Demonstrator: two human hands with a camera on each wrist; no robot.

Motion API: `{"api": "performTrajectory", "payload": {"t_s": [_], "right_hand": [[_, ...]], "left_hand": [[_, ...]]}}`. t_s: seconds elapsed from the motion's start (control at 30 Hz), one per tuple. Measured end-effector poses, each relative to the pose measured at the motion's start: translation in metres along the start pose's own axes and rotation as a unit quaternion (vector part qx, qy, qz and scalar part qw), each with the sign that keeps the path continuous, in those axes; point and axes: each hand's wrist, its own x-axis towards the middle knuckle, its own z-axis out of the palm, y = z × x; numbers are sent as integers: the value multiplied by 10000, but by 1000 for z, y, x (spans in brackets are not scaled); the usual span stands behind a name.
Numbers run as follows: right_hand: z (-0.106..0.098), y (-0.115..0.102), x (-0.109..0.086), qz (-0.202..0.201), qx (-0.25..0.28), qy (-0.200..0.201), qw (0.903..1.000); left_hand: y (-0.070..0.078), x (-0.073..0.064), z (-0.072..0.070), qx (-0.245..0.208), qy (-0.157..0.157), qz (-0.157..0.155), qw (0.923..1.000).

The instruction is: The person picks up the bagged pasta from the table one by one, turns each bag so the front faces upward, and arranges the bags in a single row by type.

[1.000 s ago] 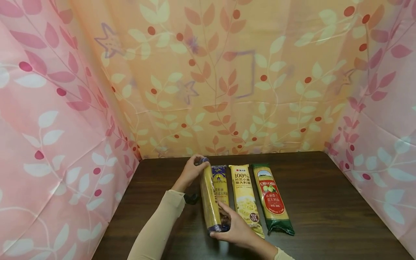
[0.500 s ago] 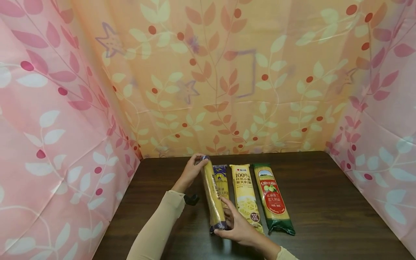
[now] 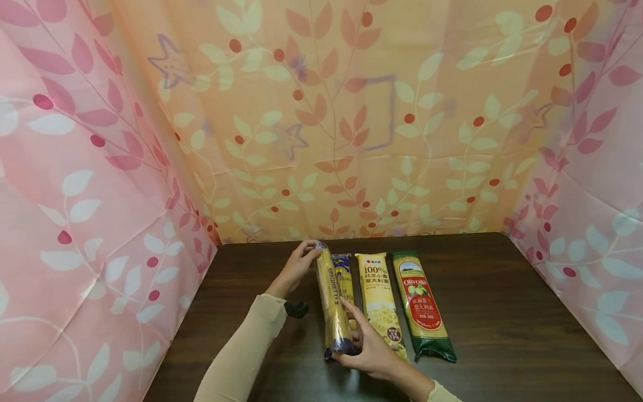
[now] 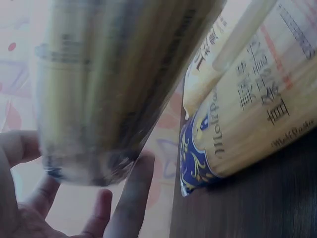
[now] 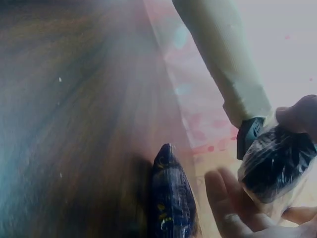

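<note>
A clear-wrapped pack of spaghetti (image 3: 332,296) with dark blue ends is held tilted between both hands, its printed side lettering toward the head camera. My left hand (image 3: 296,267) grips its far end, and the left wrist view shows fingers (image 4: 131,198) spread around that end. At the near end, my right hand (image 3: 373,347) holds the pack between thumb and fingers; in the right wrist view the pack's dark end (image 5: 280,163) sits in that grasp. Beneath and just right of it, a second blue-and-yellow spaghetti pack (image 3: 344,273) lies on the table, partly covered.
To the right lie a pale yellow pasta pack (image 3: 378,296) and a green-and-red spaghetti pack (image 3: 422,304), side by side on the dark wooden table (image 3: 502,312). Patterned curtains (image 3: 321,111) enclose the table at the back and sides. A black wrist device (image 3: 296,309) is on the left wrist.
The held spaghetti pack has turned about its length, bringing the SPAGHETTI lettering into view. Its near end has shifted slightly right with the right hand. The packs on the table stay put.
</note>
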Motion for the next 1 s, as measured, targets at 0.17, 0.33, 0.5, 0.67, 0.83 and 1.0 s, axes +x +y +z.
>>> {"api": "performTrajectory", "payload": {"t_s": [0.17,0.33,0.5,0.67,0.83,1.0], "right_hand": [[-1,2,-1,33,-303,50,9995],[-2,4,0,-124,-936,148,9954],[-2,3,1,-287,-1500,206,9881],[-4,2,3,-514,-1967,50,9791],[-3,-3,5,-514,-2360,-84,9703],[4,-5,12,-499,-2455,-36,9681]], "left_hand": [[-2,-1,-4,323,-159,-103,9993],[0,-2,-4,378,-290,-151,9987],[1,-4,-3,483,-103,-210,9986],[-3,-4,-7,461,107,-194,9987],[-5,-6,-14,522,212,-179,9983],[-6,-7,-22,467,165,-228,9985]]}}
